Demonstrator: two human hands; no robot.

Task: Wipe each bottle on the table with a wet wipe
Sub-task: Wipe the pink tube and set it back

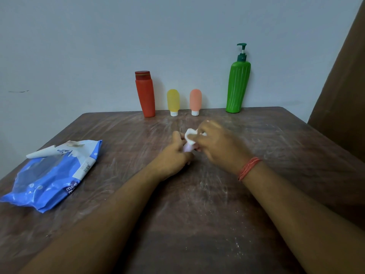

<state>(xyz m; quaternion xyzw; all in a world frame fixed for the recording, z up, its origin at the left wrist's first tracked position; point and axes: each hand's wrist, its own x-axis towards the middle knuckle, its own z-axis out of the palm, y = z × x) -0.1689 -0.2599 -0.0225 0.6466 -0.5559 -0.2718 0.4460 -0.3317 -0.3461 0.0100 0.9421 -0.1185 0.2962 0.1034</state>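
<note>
My left hand (173, 155) grips a small pale lilac bottle (187, 148) over the middle of the table; most of the bottle is hidden by my fingers. My right hand (215, 143) pinches a white wet wipe (190, 134) against the bottle's top end. Along the table's far edge stand a red bottle (145, 95), a yellow squeeze bottle (173, 102), a peach squeeze bottle (195, 101) and a tall green pump bottle (238, 88), all upright by the wall.
A blue wet-wipe pack (51, 178) lies at the left of the brown table (197, 214), its flap peeled open. A brown curtain (343, 76) hangs at the right. The wall stands right behind the bottles.
</note>
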